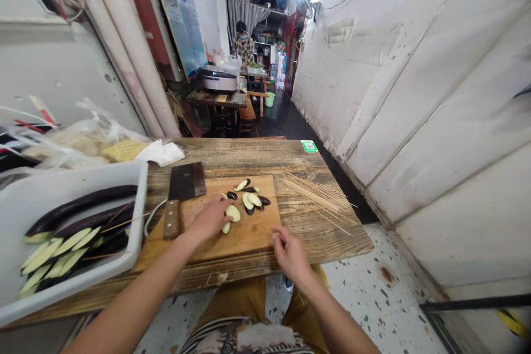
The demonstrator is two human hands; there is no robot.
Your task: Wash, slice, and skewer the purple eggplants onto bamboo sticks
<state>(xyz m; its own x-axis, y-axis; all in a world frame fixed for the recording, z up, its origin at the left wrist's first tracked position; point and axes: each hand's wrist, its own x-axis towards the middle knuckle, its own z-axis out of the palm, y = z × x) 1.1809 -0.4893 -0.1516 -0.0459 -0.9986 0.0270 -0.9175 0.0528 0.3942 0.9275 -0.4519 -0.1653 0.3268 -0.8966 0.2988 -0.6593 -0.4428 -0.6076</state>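
From your head camera, your left hand (209, 220) lies palm down at the middle of the wooden cutting board (244, 240), its fingers loosely together and resting on the pale eggplant slices (249, 200) scattered across the board. Your right hand (290, 254) hangs just beyond the board's near right corner, its fingertips (276, 236) pinched together; you cannot tell whether they hold anything thin.

A cleaver (186, 181) lies on the board's far left, its wooden handle toward you and just beside your left hand. To the right of the board, a loose spread of bamboo skewers (317, 202) lies on the wooden table (253, 155).

On your left, a white plastic tray (143, 204) holds long halved eggplants (78, 211) and more cut strips (53, 254), with a few skewers across them. Behind it sits a plastic bag (95, 138). A green QR sticker (309, 146) marks the table's far edge.

Down the narrow room, another person (243, 47) stands beyond a rice cooker (218, 80) at a further table.
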